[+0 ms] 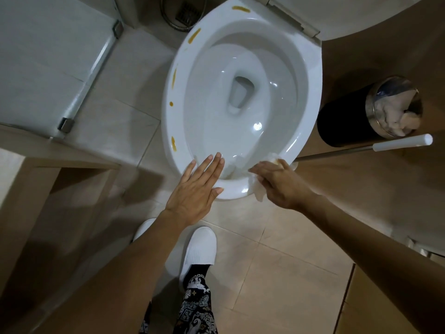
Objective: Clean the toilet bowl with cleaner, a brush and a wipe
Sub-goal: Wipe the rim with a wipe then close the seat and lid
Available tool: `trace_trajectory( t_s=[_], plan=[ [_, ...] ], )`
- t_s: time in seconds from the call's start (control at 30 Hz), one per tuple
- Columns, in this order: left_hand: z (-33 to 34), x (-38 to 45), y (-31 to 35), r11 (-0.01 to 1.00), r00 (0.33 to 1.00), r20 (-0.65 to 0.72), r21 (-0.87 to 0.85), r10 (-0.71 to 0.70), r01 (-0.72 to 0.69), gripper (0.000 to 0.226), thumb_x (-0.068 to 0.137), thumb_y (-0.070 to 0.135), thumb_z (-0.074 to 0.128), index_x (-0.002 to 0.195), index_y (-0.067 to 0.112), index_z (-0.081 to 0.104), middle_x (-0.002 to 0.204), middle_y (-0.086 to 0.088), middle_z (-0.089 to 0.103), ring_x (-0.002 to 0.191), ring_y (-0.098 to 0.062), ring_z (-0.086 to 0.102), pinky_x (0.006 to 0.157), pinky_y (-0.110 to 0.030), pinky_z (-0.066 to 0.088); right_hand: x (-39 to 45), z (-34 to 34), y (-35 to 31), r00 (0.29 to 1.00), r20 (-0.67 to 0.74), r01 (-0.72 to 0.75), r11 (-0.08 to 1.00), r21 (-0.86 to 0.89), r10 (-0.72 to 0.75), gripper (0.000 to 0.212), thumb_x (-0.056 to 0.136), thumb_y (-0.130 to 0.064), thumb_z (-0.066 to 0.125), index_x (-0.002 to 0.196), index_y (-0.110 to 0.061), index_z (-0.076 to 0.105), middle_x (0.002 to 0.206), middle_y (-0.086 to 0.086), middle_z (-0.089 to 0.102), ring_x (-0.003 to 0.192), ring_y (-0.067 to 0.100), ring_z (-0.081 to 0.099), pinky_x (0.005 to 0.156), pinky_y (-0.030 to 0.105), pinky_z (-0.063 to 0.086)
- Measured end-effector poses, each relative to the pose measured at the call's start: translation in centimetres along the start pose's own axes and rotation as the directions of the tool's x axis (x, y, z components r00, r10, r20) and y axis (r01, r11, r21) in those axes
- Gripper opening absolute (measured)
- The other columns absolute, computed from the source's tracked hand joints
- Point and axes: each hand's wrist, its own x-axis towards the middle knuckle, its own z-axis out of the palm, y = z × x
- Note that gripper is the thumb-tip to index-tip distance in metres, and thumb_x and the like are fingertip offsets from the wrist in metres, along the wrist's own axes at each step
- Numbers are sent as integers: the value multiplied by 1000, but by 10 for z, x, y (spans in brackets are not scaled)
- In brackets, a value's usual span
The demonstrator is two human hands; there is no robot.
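Brush handle lies crosswise, white tip pointing right, behind right hand.

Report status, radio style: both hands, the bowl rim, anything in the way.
Left hand flat on front rim. Right hand gripping wipe on rim. Toilet bowl: yellow-brown smears along left rim. Nothing blocking them.

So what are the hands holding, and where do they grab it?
The right hand grips a crumpled white wipe around its middle, pressing it on the toilet rim. The left hand holds nothing.
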Motion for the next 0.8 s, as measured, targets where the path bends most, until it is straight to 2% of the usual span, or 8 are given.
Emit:
trace_trajectory(
  t_s=[0.17,0.33,0.5,0.57,0.63,0.7,0.8],
  plan=[
    [1,-12,-10,1000,1000,-8,17,26,-25,57,101,38,17,152,11,13,159,-2,13,145,-15,12,117,-35,4,-1,18,-30,998,-48,46,996,70,-43,52,92,-25,26,129,-4,57,128,11,60,123,29,52,107,49,36],
    [0,-12,-12,999,999,-20,38,37,-36,58,101,40,12,150,10,14,158,-4,16,145,-17,17,116,-35,5,1,35,-50,998,-52,38,987,154,-30,49,96,-22,29,140,-11,48,138,6,53,131,22,44,116,42,23],
    [1,-13,-15,997,998,-26,55,57,-55,59,101,41,16,151,10,14,158,-4,15,145,-17,17,117,-34,5,-11,39,-41,977,-211,12,991,130,16,43,92,-8,40,133,-5,54,131,11,58,127,28,47,112,45,29],
    [1,-13,-15,997,998,-26,56,61,-59,59,101,40,16,151,9,14,158,-4,14,145,-16,14,117,-34,5,-12,57,-55,954,-282,-70,991,112,100,51,86,2,46,137,-2,49,138,14,52,135,31,40,116,45,25],
    [1,-14,-16,997,998,-27,50,60,-59,58,101,38,14,150,8,16,158,-5,14,145,-16,13,117,-34,6,-12,77,-75,927,-340,-131,986,100,157,60,83,5,42,142,-2,41,146,15,43,141,30,32,120,39,15],
    [0,-15,-19,998,998,-30,29,59,-58,57,102,38,8,150,8,16,158,-5,14,145,-16,12,116,-34,7,-10,91,-92,916,-371,-112,986,122,150,59,87,0,35,147,-2,34,153,14,34,145,27,24,121,36,8],
    [-1,-16,-24,997,997,-31,34,76,-75,57,102,38,6,150,9,12,158,-5,12,145,-16,9,116,-35,8,-10,101,-100,916,-383,-61,986,157,118,59,93,-2,42,150,-5,27,157,10,24,148,22,16,121,38,10]
  ],
)
